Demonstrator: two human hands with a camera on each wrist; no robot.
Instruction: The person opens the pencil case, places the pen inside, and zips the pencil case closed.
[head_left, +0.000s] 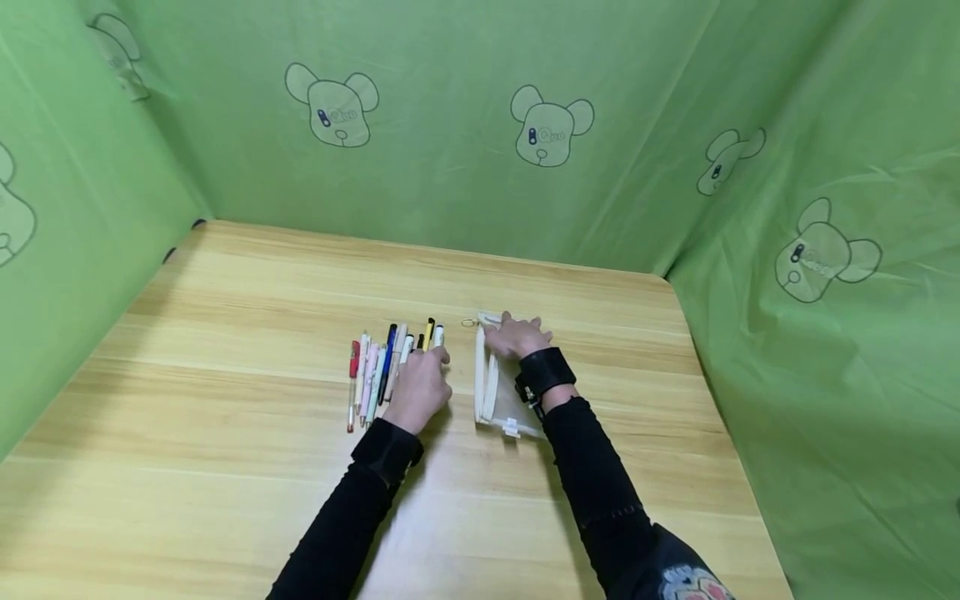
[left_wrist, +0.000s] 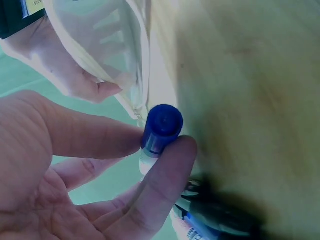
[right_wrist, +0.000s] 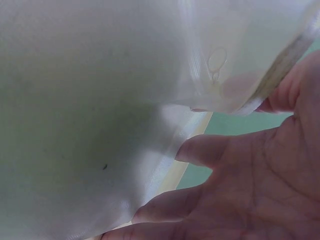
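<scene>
Currently, your left hand (head_left: 420,387) pinches a blue-ended white pen (left_wrist: 164,125), and the translucent, white-edged flat pouch (head_left: 517,398), touched by your spread-fingered right hand (head_left: 520,337), lies to its right, long edge pointing away from you.

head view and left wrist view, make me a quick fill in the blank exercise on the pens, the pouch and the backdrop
1. In the left wrist view, the left hand pinches a pen by its ____ end.
2. In the head view, the leftmost pen in the row of pens has a ____ cap.
3. There, the pouch lies to the ____ of that row.
4. The cloth behind the table is mainly ____.

Missing words: blue; red; right; green
</scene>
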